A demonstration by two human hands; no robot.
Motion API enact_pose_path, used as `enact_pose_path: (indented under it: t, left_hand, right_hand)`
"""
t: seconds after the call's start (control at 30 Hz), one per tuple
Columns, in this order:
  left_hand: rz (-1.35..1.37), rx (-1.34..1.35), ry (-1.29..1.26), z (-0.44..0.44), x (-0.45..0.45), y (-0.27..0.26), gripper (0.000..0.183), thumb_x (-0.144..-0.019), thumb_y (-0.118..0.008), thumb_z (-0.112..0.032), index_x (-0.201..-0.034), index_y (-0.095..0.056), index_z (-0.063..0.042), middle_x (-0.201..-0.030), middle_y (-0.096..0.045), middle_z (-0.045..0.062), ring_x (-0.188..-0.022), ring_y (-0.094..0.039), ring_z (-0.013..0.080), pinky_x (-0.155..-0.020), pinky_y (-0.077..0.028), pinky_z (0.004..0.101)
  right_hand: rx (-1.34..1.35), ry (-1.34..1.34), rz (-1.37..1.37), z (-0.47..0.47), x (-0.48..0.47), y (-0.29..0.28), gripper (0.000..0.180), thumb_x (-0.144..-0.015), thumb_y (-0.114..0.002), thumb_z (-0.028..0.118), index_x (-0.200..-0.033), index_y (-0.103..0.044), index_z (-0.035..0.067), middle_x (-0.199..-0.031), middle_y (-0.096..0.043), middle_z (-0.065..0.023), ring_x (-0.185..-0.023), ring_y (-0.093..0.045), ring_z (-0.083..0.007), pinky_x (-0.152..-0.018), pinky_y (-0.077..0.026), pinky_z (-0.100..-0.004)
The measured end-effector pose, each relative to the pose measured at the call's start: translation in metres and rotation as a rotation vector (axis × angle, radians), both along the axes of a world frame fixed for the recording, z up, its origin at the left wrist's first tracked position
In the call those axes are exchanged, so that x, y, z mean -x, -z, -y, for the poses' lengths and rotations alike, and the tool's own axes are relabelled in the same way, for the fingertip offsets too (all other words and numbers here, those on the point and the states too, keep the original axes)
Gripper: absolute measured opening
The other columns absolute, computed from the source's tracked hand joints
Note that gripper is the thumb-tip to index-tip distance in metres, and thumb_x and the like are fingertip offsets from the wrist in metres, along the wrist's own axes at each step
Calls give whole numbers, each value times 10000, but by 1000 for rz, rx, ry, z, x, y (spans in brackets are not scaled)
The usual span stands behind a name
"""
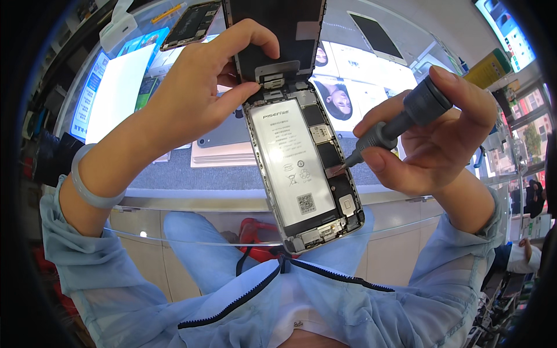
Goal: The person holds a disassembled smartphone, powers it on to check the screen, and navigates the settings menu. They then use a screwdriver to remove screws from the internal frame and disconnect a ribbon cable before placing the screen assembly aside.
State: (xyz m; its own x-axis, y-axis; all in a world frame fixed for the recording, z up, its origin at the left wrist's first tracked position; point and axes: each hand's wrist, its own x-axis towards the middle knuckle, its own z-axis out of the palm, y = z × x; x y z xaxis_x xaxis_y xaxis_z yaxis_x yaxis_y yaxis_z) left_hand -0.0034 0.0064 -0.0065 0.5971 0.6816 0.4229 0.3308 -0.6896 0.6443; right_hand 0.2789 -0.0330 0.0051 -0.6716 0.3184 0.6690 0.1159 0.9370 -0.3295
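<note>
An opened smartphone body tilts over the counter's front edge, its bottom end towards me. A white Pisen battery fills most of its left side. The phone's screen assembly stands raised at the far end, hinged by its top edge. My left hand grips the screen's lower left edge, the thumb near the metal connector bracket. In my right hand is a grey precision screwdriver. Its tip meets a small metal plate beside the battery, or hovers just over it; I cannot tell which.
A grey mat carries a dark phone on pinkish boxes. Farther back lie another opened phone, a white phone and a yellow pen-like tool. A white sheet is at left. Another person is at far right.
</note>
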Motion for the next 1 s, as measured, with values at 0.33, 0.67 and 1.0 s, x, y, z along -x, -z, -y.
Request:
enact_pose_path:
  t: [0.33, 0.67, 1.0]
  left_hand:
    - [1, -21, 10, -1, 0, 1, 305, -773, -573, 58, -1036, -459, -45, -988, -518, 53, -913, -588, 128, -843, -511, 273]
    - [1, -36, 9, -1, 0, 1, 308, -771, -576, 56, -1038, -464, -50, -986, -522, 49, -909, -593, 129, -842, -512, 272]
    - [8, -3, 6, 0, -1, 0, 311, -772, -571, 67, -1045, -467, -39, -977, -528, 49, -897, -590, 119, -828, -506, 256]
  right_hand:
    - [-1, 13, 6, 0, -1, 1, 787, -715, -703, 11, -1294, -171, -13, -801, -611, -180, -620, -614, -162, -529, -475, -216]
    - [1, 8, 14, 0, 0, 1, 789, -694, -724, 0, -1282, -198, -21, -805, -608, -161, -640, -616, -156, -536, -474, -210]
    - [1, 5, 42, 2, 1, -2, 791, -674, -744, -10, -1269, -224, -28, -810, -606, -142, -660, -619, -149, -544, -473, -204]
